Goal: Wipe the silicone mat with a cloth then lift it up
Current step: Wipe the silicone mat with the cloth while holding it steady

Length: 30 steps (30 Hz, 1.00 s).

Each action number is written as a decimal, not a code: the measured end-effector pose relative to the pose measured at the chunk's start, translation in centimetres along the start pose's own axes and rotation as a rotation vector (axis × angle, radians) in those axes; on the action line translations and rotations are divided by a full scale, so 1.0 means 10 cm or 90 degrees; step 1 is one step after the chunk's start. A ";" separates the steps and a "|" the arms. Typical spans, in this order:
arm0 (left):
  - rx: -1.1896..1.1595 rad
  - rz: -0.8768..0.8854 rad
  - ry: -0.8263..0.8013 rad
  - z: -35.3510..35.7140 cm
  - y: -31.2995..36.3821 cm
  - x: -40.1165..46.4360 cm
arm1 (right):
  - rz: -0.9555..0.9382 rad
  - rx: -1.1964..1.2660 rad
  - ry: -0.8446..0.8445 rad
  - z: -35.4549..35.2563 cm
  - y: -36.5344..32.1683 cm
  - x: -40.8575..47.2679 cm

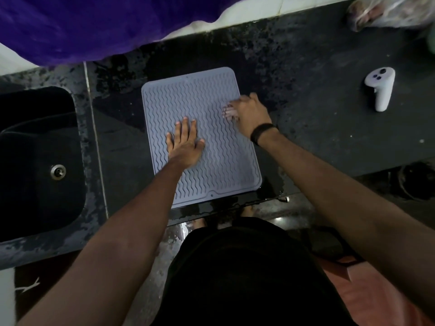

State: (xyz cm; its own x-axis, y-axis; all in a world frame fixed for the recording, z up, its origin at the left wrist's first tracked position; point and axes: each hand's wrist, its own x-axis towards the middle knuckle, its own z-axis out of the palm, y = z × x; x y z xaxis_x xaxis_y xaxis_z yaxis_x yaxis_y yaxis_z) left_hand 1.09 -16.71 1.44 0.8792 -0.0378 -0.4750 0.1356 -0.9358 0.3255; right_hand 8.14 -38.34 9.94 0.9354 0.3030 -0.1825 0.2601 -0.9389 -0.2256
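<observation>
A grey silicone mat (219,165) with wavy ridges lies flat on the dark wet counter, its near edge at the counter's front. My left hand (184,143) rests on the mat's middle with fingers spread flat, pressing it down. At the mat's right edge, my right hand (250,114) grips a small pale crumpled cloth (229,113). The cloth touches the mat's surface and is mostly hidden under my fingers. A black band sits on my right wrist.
A dark sink (35,161) with a metal drain lies to the left. A white handheld controller (380,89) rests on the counter at right. A purple cloth (94,24) hangs at the back left, and a plastic bag (386,12) sits at the back right.
</observation>
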 end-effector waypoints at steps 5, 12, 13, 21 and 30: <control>-0.003 0.000 0.005 0.01 0.00 -0.01 | -0.003 -0.069 -0.062 0.15 -0.04 0.14; -0.008 -0.002 0.006 0.00 0.01 -0.03 | -0.063 -0.108 -0.065 0.33 0.11 -0.61; -0.010 -0.001 0.006 0.00 0.01 -0.03 | -0.062 -0.109 -0.074 0.33 0.12 -0.69; -0.008 0.005 0.011 -0.02 0.01 -0.05 | -0.049 -0.001 -0.010 -0.04 0.03 -0.08; -0.008 -0.006 0.014 -0.01 0.01 -0.04 | -0.014 -0.101 -0.069 0.04 -0.09 0.44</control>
State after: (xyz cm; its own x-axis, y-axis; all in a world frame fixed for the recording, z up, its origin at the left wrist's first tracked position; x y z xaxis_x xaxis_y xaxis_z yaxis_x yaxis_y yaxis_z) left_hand 0.74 -16.71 1.72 0.8875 -0.0218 -0.4603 0.1488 -0.9318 0.3311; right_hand 11.94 -36.15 8.98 0.9002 0.3309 -0.2830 0.3222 -0.9434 -0.0783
